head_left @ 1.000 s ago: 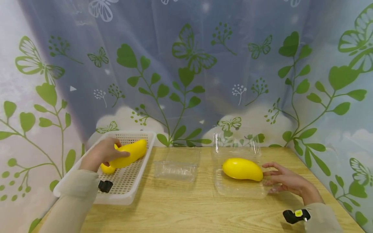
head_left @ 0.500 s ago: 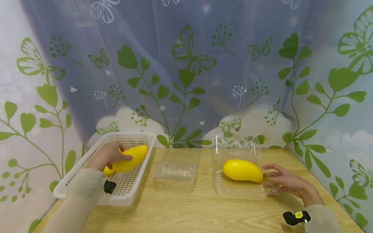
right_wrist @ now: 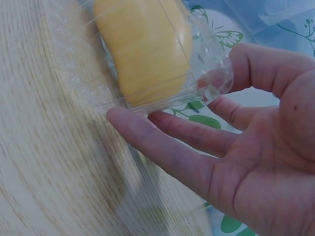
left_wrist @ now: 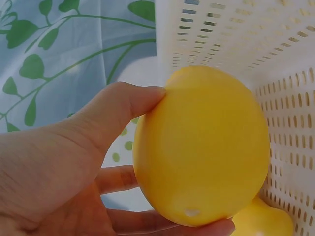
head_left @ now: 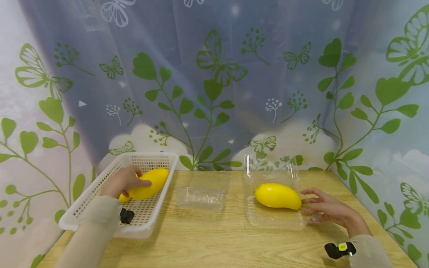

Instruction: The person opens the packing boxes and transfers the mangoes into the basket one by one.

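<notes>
My left hand (head_left: 122, 180) grips a yellow mango (head_left: 152, 184) over the white basket (head_left: 152, 219) at the left. In the left wrist view, the thumb lies on one side of the mango and the fingers on the other. Another yellow fruit (left_wrist: 263, 221) sits below it in the basket, mostly covered in the head view. At the right, a second mango (head_left: 278, 196) lies in a clear plastic clamshell box (head_left: 278, 221) whose lid stands up behind it. My right hand (head_left: 330, 208) has its fingers spread and fairly straight, the tips at the box's right end.
A second clear clamshell box (head_left: 201, 199), smaller, stands lid up in the middle of the wooden table (head_left: 214, 242). A patterned curtain (head_left: 218, 93) closes off the back, with similar cloth at both sides.
My left hand, with the mango, has moved slightly right and down, staying over the basket. The right hand and the boxes keep their places.
</notes>
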The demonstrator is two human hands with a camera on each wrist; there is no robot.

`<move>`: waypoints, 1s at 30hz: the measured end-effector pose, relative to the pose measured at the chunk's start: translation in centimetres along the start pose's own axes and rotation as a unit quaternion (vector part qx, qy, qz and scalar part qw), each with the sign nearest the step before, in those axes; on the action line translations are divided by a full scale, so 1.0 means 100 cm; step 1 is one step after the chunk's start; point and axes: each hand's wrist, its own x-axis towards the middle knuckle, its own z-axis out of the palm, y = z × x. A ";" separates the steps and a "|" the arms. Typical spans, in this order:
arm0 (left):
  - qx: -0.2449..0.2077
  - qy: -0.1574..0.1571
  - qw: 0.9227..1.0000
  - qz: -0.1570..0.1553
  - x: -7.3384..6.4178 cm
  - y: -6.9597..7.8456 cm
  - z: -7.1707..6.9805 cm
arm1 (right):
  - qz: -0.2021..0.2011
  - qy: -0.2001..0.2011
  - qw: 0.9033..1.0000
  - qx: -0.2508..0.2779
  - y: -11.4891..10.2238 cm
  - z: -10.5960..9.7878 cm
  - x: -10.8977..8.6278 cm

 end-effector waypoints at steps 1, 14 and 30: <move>0.000 0.001 1.000 -0.002 0.001 0.000 0.001 | 0.000 0.000 1.000 0.000 0.000 0.000 0.000; 0.000 -0.006 1.000 -0.025 0.006 -0.001 0.008 | -0.004 -0.001 1.000 -0.002 -0.001 0.000 0.000; -0.002 -0.024 0.999 -0.040 0.011 0.000 0.015 | -0.006 -0.009 1.000 -0.001 -0.001 -0.001 -0.001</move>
